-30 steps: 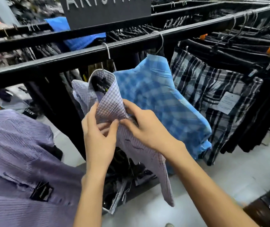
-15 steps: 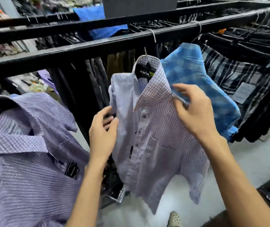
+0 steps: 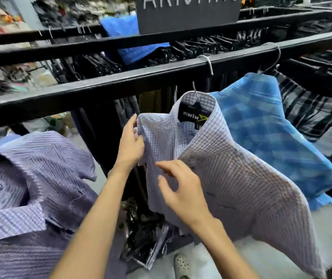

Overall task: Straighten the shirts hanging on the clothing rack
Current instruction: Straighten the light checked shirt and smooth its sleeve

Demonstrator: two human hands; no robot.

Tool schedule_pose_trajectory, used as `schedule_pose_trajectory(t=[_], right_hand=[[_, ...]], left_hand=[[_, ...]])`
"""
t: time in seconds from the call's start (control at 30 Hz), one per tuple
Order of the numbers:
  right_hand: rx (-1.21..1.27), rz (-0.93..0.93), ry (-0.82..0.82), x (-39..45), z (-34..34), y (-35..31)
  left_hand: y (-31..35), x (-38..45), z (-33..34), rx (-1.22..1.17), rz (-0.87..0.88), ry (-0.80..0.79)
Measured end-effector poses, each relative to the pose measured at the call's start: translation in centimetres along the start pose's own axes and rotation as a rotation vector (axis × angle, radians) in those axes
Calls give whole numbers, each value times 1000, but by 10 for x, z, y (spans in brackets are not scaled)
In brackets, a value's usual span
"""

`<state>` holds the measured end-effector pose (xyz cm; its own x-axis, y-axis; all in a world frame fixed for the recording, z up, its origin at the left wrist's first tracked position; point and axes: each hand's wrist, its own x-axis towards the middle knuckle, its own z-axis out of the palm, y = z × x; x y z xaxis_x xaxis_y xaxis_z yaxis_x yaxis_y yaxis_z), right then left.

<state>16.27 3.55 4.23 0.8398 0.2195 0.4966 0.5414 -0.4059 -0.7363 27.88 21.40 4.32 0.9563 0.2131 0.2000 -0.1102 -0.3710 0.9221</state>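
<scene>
A pale lilac fine-check shirt (image 3: 231, 178) hangs by a wire hanger from the black rack bar (image 3: 100, 87), swung so its front faces right. My left hand (image 3: 130, 146) grips the shirt's left shoulder edge. In front of the shirt's chest, my right hand (image 3: 181, 190) hovers with loosely spread fingers and holds nothing. Just behind, to the right, hangs a blue plaid shirt (image 3: 272, 133). A purple striped shirt (image 3: 30, 188) fills the lower left.
A black-and-white plaid shirt (image 3: 318, 113) hangs at the far right. Dark trousers crowd the rails behind, under a black sign (image 3: 187, 13). Plastic-wrapped items (image 3: 145, 228) lie on the floor below, beside a pale shoe (image 3: 181, 264).
The checked shirt has swung round toward the right. My left hand moved up to its shoulder edge. My right hand left the right shoulder and came across to the chest front.
</scene>
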Motion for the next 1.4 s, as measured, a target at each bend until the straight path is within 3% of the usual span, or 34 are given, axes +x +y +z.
schedule_pose_trajectory(t=[0.1, 0.2, 0.37, 0.47, 0.7, 0.9, 1.23, 1.4], right_hand=[[75, 117, -109, 15, 28, 10], [99, 190, -247, 35, 48, 25], [103, 287, -150, 61, 73, 60], [121, 335, -175, 67, 82, 69], [127, 373, -151, 66, 107, 74], [180, 507, -264, 56, 107, 69], [5, 350, -351, 8, 103, 42], [-68, 335, -247, -12, 93, 32]], left_hand=[[-11, 22, 1, 51, -36, -137], [-23, 34, 1, 166, -48, -94], [-17, 39, -5, 259, -81, -84], [-25, 27, -13, 333, -63, -131], [-52, -18, -22, 263, -185, -121], [-71, -49, -32, 229, -195, -153], [-84, -107, -49, 200, -193, -133], [-77, -134, -47, 286, -8, -91]])
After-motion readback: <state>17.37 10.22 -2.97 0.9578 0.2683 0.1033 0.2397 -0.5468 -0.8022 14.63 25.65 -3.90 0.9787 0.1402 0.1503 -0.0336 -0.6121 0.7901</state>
